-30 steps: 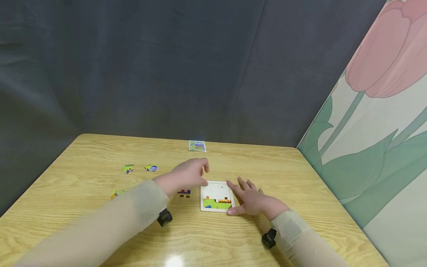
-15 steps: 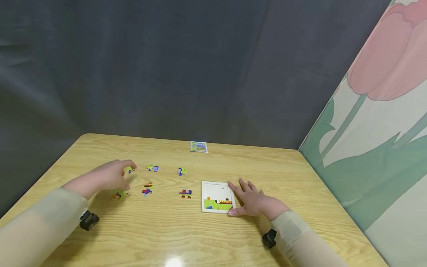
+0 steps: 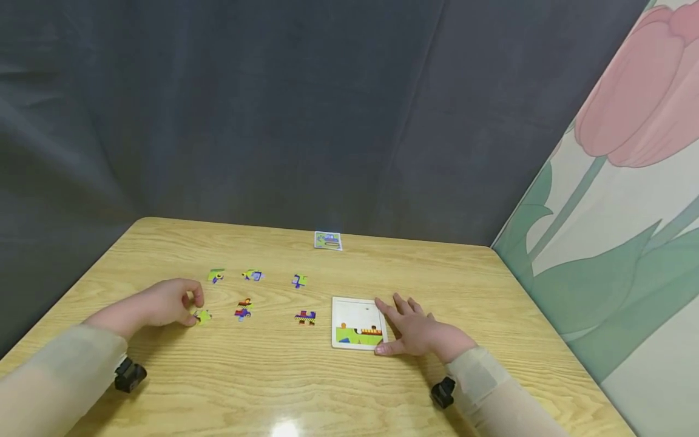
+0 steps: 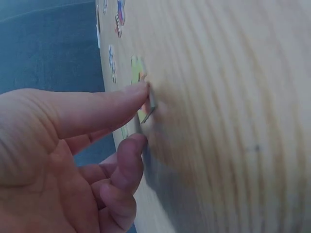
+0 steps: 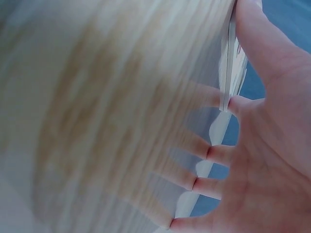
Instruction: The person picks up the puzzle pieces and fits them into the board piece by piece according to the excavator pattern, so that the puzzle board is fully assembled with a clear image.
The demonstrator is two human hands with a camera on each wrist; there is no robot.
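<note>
My left hand (image 3: pixel 166 302) is at the left end of a green jigsaw puzzle piece (image 3: pixel 203 316) on the table, its thumb and index finger curled in to pinch it. In the left wrist view the thumb (image 4: pixel 112 107) covers part of that puzzle piece (image 4: pixel 138 70), and the index fingertip is mostly hidden. My right hand (image 3: pixel 412 328) rests with spread fingers at the right edge of a white-framed puzzle tray (image 3: pixel 358 299). Inside the tray, a green and orange section lies along the bottom; the upper area is white. Thumb and index finger touch the tray's frame.
Several loose puzzle pieces lie left of the tray: a green one (image 3: pixel 216 275), a yellow and blue one (image 3: pixel 253 275), a small blue-green one (image 3: pixel 299 280), a red and blue one (image 3: pixel 243 311) and a striped one (image 3: pixel 305 317). A picture card (image 3: pixel 328 241) lies near the back edge.
My left hand has moved from the tray's upper left corner far left, then down onto the green puzzle piece, its fingers drawing together. The right hand has stayed at the tray.
</note>
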